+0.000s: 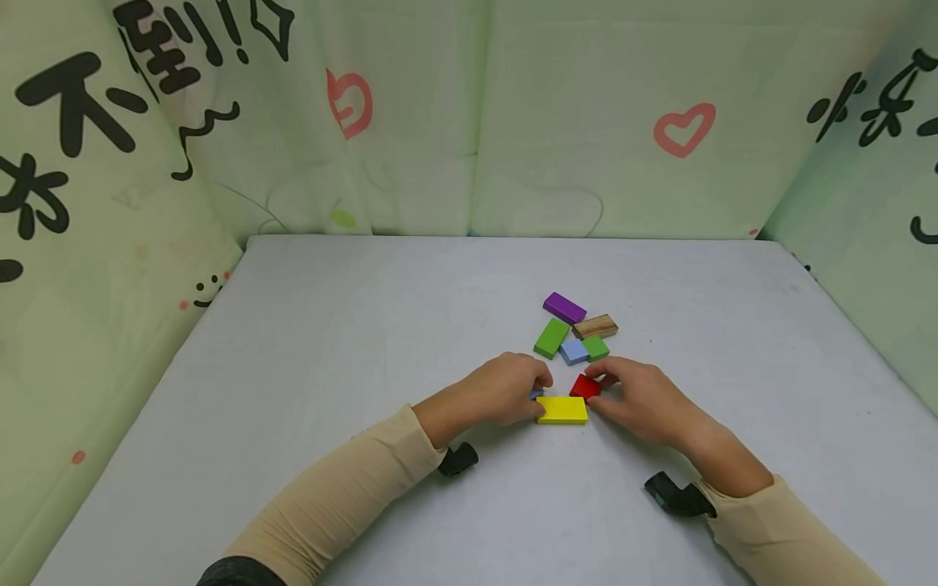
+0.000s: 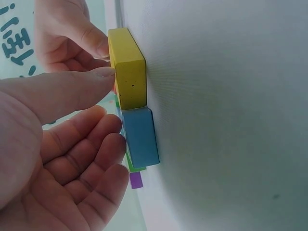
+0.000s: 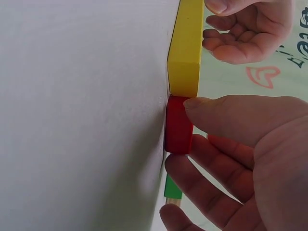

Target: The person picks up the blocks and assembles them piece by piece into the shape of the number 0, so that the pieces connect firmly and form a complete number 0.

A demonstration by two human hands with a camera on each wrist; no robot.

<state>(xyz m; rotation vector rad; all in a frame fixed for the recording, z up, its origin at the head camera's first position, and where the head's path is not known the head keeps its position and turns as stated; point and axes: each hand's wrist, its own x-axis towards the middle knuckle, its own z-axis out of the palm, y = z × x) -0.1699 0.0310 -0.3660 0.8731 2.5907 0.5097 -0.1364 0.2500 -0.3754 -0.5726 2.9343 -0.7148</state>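
Note:
A yellow block (image 1: 562,410) lies on the white table between the two hands. My left hand (image 1: 509,389) is at its left end, the thumb tip touching the yellow block. The other fingers of that hand, loosely bent, are right beside a blue block (image 2: 140,137), which sits against the yellow one and is mostly hidden in the head view. My right hand (image 1: 645,403) pinches a small red block (image 3: 179,126) between thumb and fingers. That red block meets the yellow block's far right corner.
Beyond the hands lie a purple block (image 1: 564,308), a wood-coloured block (image 1: 596,326), a longer green block (image 1: 552,338), a light blue block (image 1: 574,352) and a small green block (image 1: 597,348), close together. Printed cloth (image 1: 572,122) stands behind the table.

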